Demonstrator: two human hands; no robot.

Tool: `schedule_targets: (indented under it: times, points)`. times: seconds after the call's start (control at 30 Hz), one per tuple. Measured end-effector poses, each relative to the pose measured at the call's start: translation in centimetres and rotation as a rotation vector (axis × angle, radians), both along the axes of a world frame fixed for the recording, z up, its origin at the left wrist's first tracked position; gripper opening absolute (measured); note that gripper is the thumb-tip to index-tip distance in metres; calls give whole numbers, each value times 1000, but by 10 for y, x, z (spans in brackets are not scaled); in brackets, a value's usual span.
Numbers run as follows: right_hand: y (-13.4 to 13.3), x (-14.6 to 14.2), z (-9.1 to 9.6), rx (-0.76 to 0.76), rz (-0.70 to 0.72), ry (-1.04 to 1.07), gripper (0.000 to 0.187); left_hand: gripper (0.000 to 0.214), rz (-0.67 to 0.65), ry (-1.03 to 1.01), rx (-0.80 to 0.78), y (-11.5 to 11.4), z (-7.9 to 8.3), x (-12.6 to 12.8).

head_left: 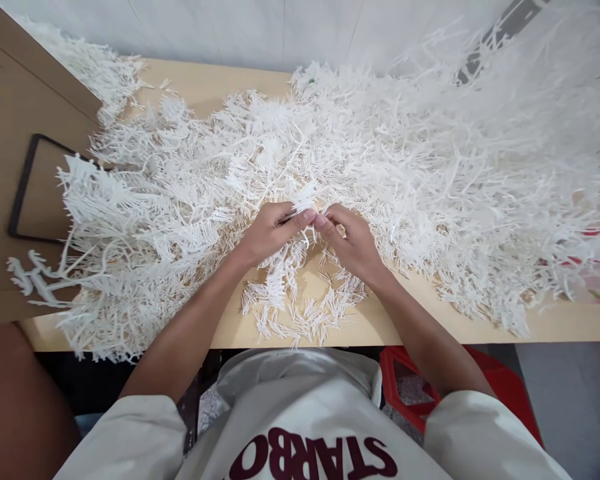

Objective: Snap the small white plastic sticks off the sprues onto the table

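My left hand (274,233) and my right hand (354,241) meet at the middle of the table, thumb tips nearly touching. Both are closed in a pinch around a white branched piece (304,195) that looks like thin plastic with many fine prongs. Part of it is hidden by the fingers. A big heap of similar white branched pieces (190,173) spreads behind and to both sides of my hands. Below them, a loose scatter of short white sticks (310,319) lies near the table's front edge.
The pale wooden table (375,323) runs along a light wall (230,30). A cardboard box (35,87) stands at the left, with a dark rectangular frame (23,187) on its side. A red plastic stool (510,383) is under the table at right. Somebody's bare limb (20,400) shows lower left.
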State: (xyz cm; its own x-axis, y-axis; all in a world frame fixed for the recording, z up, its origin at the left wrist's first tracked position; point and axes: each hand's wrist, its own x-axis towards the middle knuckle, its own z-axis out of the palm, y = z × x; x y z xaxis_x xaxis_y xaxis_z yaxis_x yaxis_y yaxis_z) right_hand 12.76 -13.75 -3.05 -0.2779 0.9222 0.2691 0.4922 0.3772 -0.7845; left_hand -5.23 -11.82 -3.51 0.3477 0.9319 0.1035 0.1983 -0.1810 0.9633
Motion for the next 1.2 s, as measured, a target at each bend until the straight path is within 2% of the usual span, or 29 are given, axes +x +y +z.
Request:
schedule_targets:
  times: [0.13, 0.23, 0.33, 0.53, 0.6, 0.67, 0.7, 0.77, 0.83, 0.9, 0.97, 1.0, 1.07, 1.13, 1.2]
  points:
    - [-3, -1, 2, 22, 25, -53, 30, 55, 20, 29, 15, 2, -1, -1]
    - [-5, -1, 1, 116, 143, -118, 29, 57, 92, 59, 24, 4, -4, 1]
    - [-5, -2, -2, 234, 266, -179, 23, 57, 132, 91, 104, 3, -7, 6]
    - [-6, -2, -6, 346, 285, -260, 20, 58, 196, 127, 220, 3, -9, 11]
    - [-15, -8, -4, 372, 391, -285, 20, 55, 310, 92, 208, 10, -11, 5]
    - [-26, -17, -1, 408, 551, -307, 21, 53, 482, 18, 182, 17, -13, -4]
    - [-30, -20, 0, 428, 598, -309, 21, 54, 518, -17, 166, 20, -13, -8]
    - [-34, -24, 2, 454, 530, -243, 17, 53, 469, -81, 91, 20, -11, -11]
    - [-30, -21, 2, 429, 290, -108, 11, 53, 342, -95, 37, 15, -7, -8]
    - [-20, -14, 2, 323, -10, 40, 8, 54, 235, -84, 27, 7, -3, -2]
    - [-10, -8, 2, 148, -174, 148, 17, 55, 159, -63, 28, 1, 0, 2]
    - [-6, -5, 2, 56, -175, 176, 22, 55, 128, -52, 26, -1, 1, 4]
    - [-2, -3, 2, -67, -83, 177, 28, 54, 55, -30, 18, -2, 2, 5]
    - [-2, -4, 2, -76, 8, 114, 31, 53, -17, -19, 11, -1, 1, 4]
    - [-5, -4, 4, -13, 61, 43, 36, 52, -80, -15, -9, 0, -1, 2]
